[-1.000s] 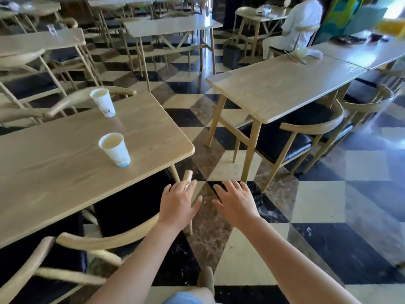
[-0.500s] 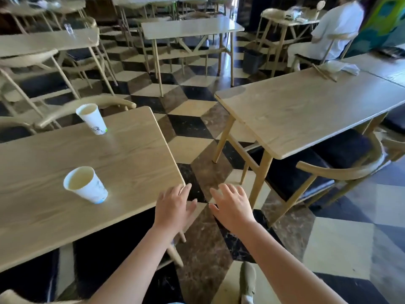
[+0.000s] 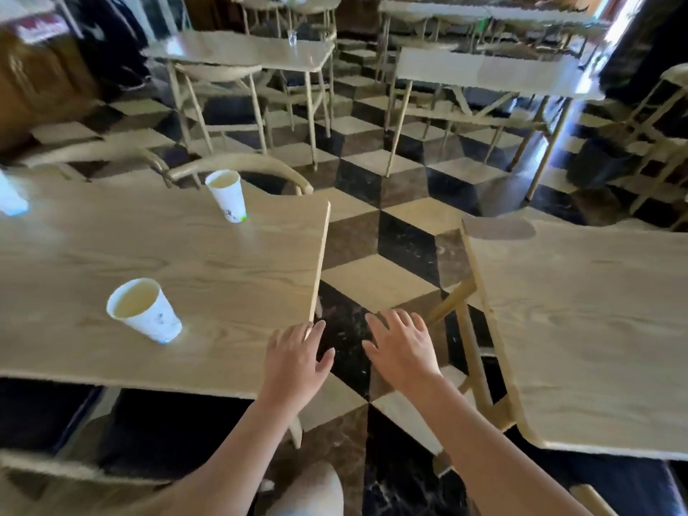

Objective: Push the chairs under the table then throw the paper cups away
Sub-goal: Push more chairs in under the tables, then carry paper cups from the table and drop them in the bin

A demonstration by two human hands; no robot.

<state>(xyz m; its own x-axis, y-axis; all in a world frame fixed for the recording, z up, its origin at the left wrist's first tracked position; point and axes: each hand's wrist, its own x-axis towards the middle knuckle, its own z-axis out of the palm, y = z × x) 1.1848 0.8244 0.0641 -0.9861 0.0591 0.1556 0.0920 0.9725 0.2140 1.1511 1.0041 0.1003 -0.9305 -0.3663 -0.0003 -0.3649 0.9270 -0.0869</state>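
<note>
Two white paper cups stand on the light wooden table [image 3: 231, 262] at my left: a near cup [image 3: 147, 316] and a far cup [image 3: 227, 195] by the back edge. My left hand [image 3: 296, 361] hovers over the table's near right corner, fingers straight and spread, holding nothing. My right hand [image 3: 404, 348] floats beside it above the aisle floor, also open-fingered and empty. A dark-seated chair [image 3: 156, 437] sits tucked under the table's near side. Another chair's curved back [image 3: 245, 165] shows behind the far edge.
A second wooden table [image 3: 588, 329] stands at my right across a narrow aisle of checkered tiles [image 3: 376, 255]. More tables and chairs fill the back of the room. A pale blurred object [image 3: 11, 199] sits at the table's far left edge.
My left hand has let go of the chair back and both hands have risen to table height. The chair now sits under the table. The view has swung left.
</note>
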